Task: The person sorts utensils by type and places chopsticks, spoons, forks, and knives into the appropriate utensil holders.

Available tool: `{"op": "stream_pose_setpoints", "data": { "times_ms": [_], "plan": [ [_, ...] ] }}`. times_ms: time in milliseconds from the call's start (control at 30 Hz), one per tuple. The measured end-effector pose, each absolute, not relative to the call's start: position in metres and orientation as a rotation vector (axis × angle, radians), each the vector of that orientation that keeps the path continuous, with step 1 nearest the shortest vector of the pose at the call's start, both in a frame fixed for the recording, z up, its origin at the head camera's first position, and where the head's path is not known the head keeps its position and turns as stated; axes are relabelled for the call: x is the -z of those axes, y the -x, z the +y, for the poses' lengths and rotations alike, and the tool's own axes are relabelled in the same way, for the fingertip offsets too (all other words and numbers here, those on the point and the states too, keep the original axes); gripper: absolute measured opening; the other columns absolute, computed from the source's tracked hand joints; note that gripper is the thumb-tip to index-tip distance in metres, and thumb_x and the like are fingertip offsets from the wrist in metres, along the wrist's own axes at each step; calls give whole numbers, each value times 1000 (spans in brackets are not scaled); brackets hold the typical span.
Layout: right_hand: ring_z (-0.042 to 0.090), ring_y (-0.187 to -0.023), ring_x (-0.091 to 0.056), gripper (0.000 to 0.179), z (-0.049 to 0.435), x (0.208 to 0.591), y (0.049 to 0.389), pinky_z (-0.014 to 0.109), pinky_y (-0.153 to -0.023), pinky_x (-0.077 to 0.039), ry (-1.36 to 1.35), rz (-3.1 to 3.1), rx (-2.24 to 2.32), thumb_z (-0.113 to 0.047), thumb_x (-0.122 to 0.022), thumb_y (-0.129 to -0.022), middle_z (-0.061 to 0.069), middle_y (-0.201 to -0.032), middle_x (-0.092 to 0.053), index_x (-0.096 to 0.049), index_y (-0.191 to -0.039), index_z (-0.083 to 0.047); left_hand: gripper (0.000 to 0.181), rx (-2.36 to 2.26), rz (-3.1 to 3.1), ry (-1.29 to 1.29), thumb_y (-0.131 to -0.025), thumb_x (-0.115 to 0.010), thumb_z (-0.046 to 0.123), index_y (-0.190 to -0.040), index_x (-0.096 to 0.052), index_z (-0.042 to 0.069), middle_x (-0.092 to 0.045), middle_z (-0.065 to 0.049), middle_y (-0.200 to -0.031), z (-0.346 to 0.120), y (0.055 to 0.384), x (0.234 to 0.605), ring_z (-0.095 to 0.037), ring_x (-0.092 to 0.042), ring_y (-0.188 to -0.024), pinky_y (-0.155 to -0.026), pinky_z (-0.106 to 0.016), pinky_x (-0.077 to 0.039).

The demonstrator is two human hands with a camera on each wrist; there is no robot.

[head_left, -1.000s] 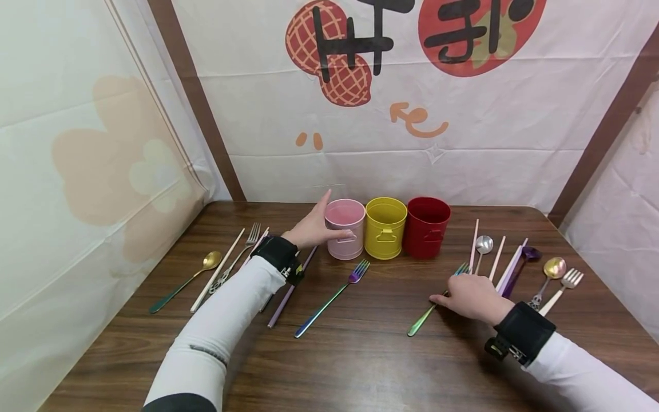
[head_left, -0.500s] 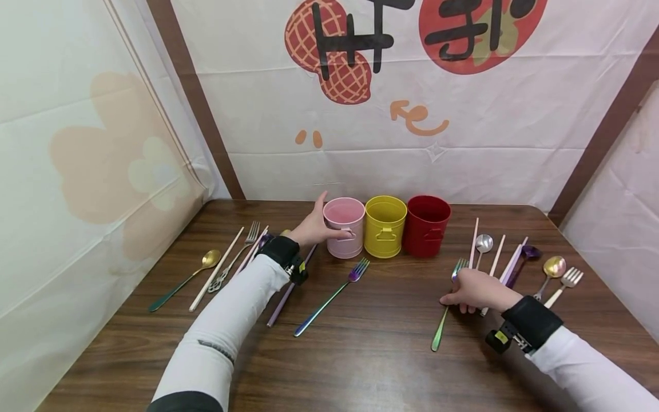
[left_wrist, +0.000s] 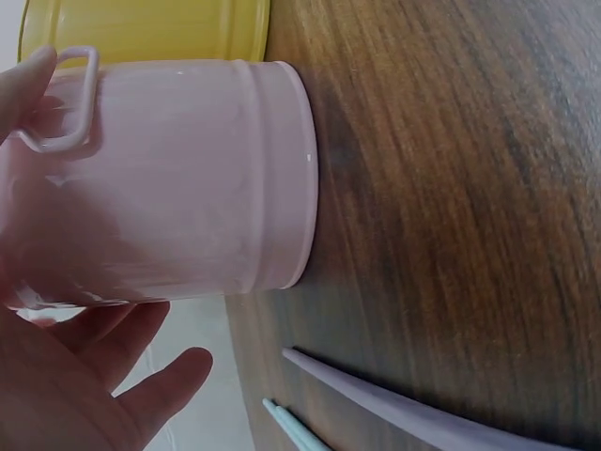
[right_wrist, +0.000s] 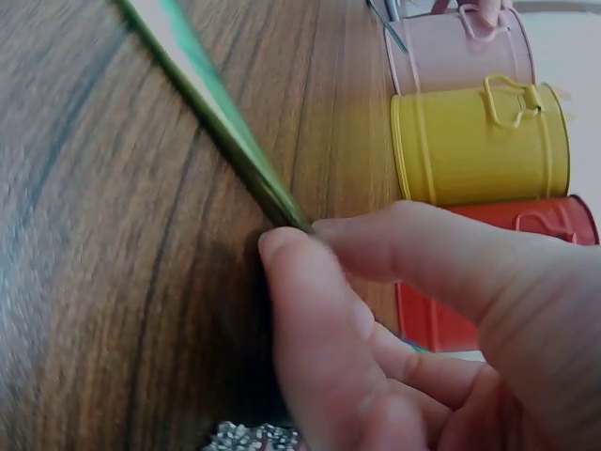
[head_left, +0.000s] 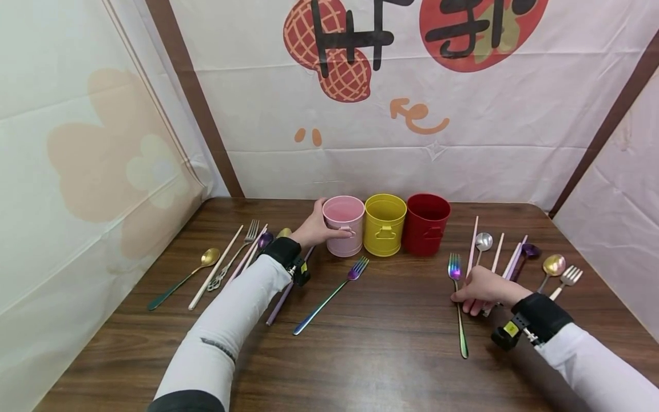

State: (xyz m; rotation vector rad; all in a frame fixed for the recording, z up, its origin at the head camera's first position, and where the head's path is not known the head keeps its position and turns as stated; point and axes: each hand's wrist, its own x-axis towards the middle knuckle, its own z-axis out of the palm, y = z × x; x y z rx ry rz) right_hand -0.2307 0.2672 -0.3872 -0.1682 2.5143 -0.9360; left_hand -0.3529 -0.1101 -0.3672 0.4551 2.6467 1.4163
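Observation:
My left hand (head_left: 313, 227) holds the side of a small pink bucket (head_left: 346, 243). In the left wrist view its thumb (left_wrist: 28, 89) lies at the bucket's wire handle, and the other fingers reach round the far side, partly hidden. At the right, my right hand (head_left: 486, 289) pinches a fork (head_left: 462, 332) with rainbow tines and a green handle between thumb and forefinger. The fork points away from me, low over the wooden table. A yellow bucket (head_left: 385, 232) and a red bucket (head_left: 426, 232) stand beside the pink one.
Another rainbow fork (head_left: 329, 298) lies mid-table. Left are a gold spoon with green handle (head_left: 208, 258), chopsticks (head_left: 216, 267) and a silver fork (head_left: 251, 232). Right are a silver spoon (head_left: 483, 242), a purple spoon (head_left: 530, 250), a gold spoon (head_left: 554, 265) and a white-handled fork (head_left: 570, 276).
My right hand has shifted right and slightly toward me, turning the fork from slanted to nearly straight ahead. My left hand's raised forefinger has come in against the pink bucket.

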Motion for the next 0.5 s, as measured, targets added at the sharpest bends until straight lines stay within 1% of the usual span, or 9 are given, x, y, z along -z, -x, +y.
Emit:
{"op": "stream_pose_setpoints", "data": {
  "times_ms": [100, 200, 333, 500],
  "plan": [
    [8, -46, -61, 23, 266, 387, 231, 19, -42, -46, 116, 2492, 973, -14, -69, -85, 3, -56, -64, -64, -66, -3, 100, -1440, 2636, -456, -75, -86, 25, -143, -15, 6, -37, -16, -138, -111, 354, 370, -27, -41, -128, -110, -41, -29],
    [8, -45, -61, 22, 263, 388, 231, 19, -41, -46, 104, 2503, 981, -11, -67, -84, 4, -55, -64, -63, -65, -2, 93, -1461, 2624, -448, -75, -86, 25, -139, -20, 7, -38, -13, -136, -112, 353, 370, -26, -42, -126, -109, -42, -31],
    [8, -43, -60, 24, 260, 388, 230, 19, -41, -46, 82, 2527, 963, -10, -65, -83, 4, -53, -63, -63, -62, -1, 90, -1473, 2609, -439, -75, -86, 26, -137, -22, 9, -39, -12, -135, -111, 351, 369, -25, -42, -125, -108, -42, -33],
    [9, -43, -60, 25, 257, 387, 229, 20, -42, -47, 30, 2529, 936, -10, -66, -84, 5, -53, -63, -63, -63, 1, 90, -1458, 2623, -449, -76, -86, 27, -138, -22, 9, -41, -12, -135, -112, 352, 371, -25, -43, -125, -107, -42, -33]
  ]
}}
